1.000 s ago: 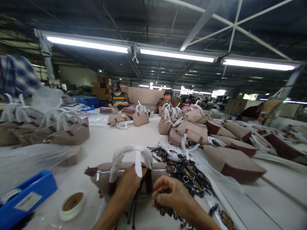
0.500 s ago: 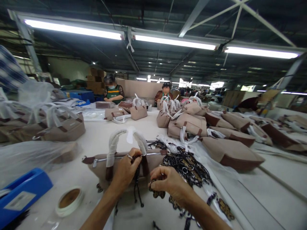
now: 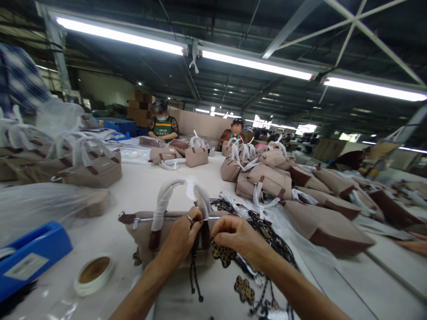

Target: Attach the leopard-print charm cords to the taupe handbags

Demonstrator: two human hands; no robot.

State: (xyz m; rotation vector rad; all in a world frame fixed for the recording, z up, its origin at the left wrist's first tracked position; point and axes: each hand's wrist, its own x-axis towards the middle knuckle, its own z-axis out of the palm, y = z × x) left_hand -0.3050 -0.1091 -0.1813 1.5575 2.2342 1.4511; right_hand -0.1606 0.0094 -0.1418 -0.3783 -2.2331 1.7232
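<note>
A tan handbag (image 3: 143,235) stands upright on the white table right in front of me, its two handles wrapped in white paper (image 3: 165,200). My left hand (image 3: 182,235) is closed on a small metal ring with a black cord at the bag's zip. My right hand (image 3: 233,235) pinches a leopard-print charm (image 3: 222,254) on a black cord just to the right of it, the fingertips of both hands almost touching. More cords and leopard charms (image 3: 245,289) trail down below my right forearm.
A tape roll (image 3: 94,274) and a blue tape dispenser (image 3: 31,258) lie at the near left. Piles of tan bags lie at the left (image 3: 96,171) and right (image 3: 320,222). Two people sit at the table's far end, another at the right.
My right hand has risen and moved left to meet my left hand at the bag's zip, bringing a leopard charm with it. The left hand has shifted slightly up.
</note>
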